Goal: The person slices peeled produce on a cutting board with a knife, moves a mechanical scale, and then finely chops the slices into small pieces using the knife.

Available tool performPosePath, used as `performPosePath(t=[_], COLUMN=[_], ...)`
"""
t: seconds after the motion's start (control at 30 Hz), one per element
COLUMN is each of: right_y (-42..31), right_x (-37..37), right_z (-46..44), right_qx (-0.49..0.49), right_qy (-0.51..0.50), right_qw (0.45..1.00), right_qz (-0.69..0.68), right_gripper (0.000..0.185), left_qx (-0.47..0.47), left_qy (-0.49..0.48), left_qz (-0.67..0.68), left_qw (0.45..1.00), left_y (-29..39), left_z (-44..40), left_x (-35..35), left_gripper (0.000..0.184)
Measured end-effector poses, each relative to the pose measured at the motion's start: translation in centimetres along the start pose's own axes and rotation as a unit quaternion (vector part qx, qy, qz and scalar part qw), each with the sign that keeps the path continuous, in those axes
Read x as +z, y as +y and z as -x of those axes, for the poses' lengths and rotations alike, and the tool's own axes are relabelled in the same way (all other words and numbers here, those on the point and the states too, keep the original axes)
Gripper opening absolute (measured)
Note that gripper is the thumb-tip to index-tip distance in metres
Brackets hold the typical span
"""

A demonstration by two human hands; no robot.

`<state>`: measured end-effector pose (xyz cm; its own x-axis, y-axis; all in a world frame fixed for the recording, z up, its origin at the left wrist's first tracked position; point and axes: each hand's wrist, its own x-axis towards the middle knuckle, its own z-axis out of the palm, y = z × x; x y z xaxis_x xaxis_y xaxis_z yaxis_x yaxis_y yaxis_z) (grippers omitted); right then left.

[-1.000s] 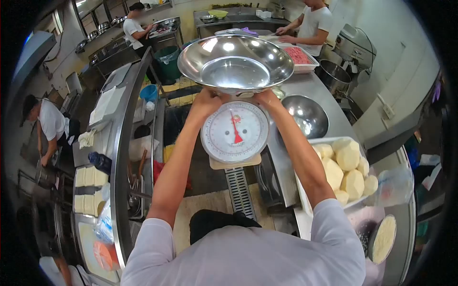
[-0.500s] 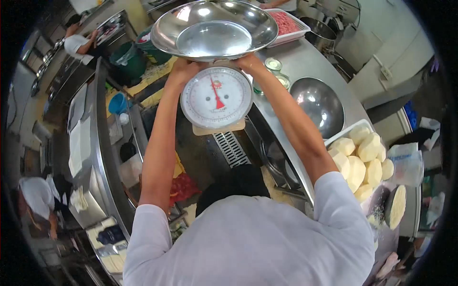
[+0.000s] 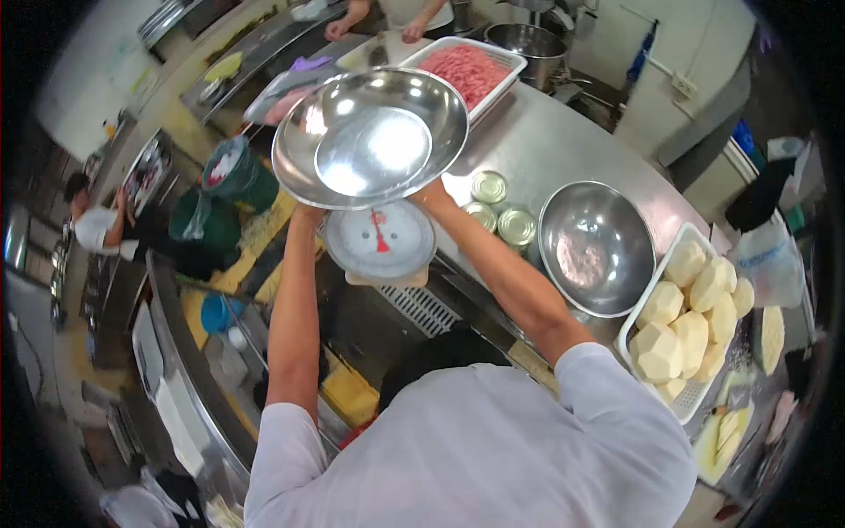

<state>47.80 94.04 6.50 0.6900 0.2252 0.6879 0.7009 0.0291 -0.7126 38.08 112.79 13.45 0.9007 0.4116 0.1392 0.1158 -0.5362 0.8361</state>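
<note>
Kitchen work fills the room, with a steel counter (image 3: 519,145) running along the right and green bins (image 3: 204,224) standing on the floor at far left. Between the person's outstretched arms, beside the counter's left edge, a dial scale (image 3: 378,242) is held up off the floor, its face turned to the near side and its wide shiny pan (image 3: 374,150) on top. The left hand (image 3: 308,214) is at the scale's left side under the pan, the right hand (image 3: 430,195) at its right; the pan and dial hide most of the fingers, so I cannot tell whether they are spread or pressed together. On the counter, right of the scale, sit three cans (image 3: 517,227), a steel bowl (image 3: 598,251) and a white basket (image 3: 623,341) of peeled vegetables (image 3: 691,339). Farther off lies a tray (image 3: 498,97) of ground meat (image 3: 465,72), near a co-worker's hands (image 3: 414,32).
</note>
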Motion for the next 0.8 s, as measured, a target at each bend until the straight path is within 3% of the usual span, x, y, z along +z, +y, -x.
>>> performPosePath(t=[0.13, 0.33, 0.43, 0.47, 0.57, 0.7, 0.8], right_y=[3.7, 6.1, 8.7, 9.5, 9.2, 12.6, 14.8], right_x=[1.0, 1.5, 1.7, 2.1, 3.8, 5.6, 7.5], right_z=[0.7, 2.2, 2.9, 3.2, 3.1, 4.4, 5.2], right_qx=[0.089, 0.135, 0.102, 0.151, 0.285, 0.269, 0.295], right_qy=[0.035, 0.131, 0.158, 0.156, 0.202, 0.242, 0.228], right_qw=[0.994, 0.982, 0.975, 0.966, 0.930, 0.924, 0.890], right_qz=[0.049, 0.036, 0.116, 0.142, 0.117, 0.128, 0.263], right_gripper=[0.046, 0.040, 0.043, 0.044, 0.053, 0.077, 0.080], left_qx=[0.019, 0.059, 0.084, 0.091, 0.116, 0.147, 0.169], left_qy=[-0.003, -0.036, -0.079, -0.093, -0.134, -0.185, -0.220], left_qz=[0.004, 0.018, 0.026, 0.028, 0.033, 0.037, 0.039], left_qw=[1.000, 0.997, 0.993, 0.991, 0.984, 0.971, 0.960], left_y=[-2.3, -5.1, -6.0, -6.3, -6.9, -7.7, -8.2], left_z=[-6.1, -14.6, -18.7, -19.9, -23.2, -26.8, -28.8], left_x=[1.4, 4.8, 7.2, 7.8, 9.3, 11.1, 11.9], left_gripper=[0.042, 0.041, 0.041, 0.041, 0.041, 0.041, 0.041])
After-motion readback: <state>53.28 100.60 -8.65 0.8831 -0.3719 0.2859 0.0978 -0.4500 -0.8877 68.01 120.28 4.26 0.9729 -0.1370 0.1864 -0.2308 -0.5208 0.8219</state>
